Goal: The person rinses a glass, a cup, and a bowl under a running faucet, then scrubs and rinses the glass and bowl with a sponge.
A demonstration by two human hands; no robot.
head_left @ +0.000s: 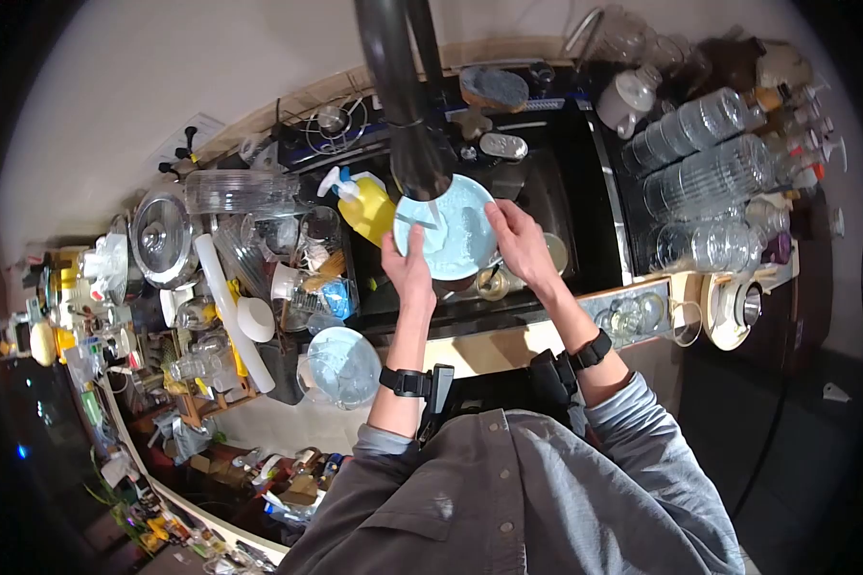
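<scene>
A light blue plate (465,240) is held over the dark sink (547,182), its wet face turned up beneath the black faucet (420,158). Water runs from the spout onto it. My left hand (410,276) grips the plate's left edge, thumb on top and most fingers hidden underneath. My right hand (525,251) is closed on the right edge, with its fingertips partly out of sight behind the rim. Just left of the plate leans a yellow spray bottle (366,209) with a white and blue head. Below the plate, a glass (492,284) shows in part.
Several large clear bottles (710,182) lie along the right side. Stacked glassware (628,316) sits on the front ledge at right. Left of the sink, a crowded rack holds jars, a glass lid (163,238) and utensils. Another light blue plate (343,366) stands near my left forearm.
</scene>
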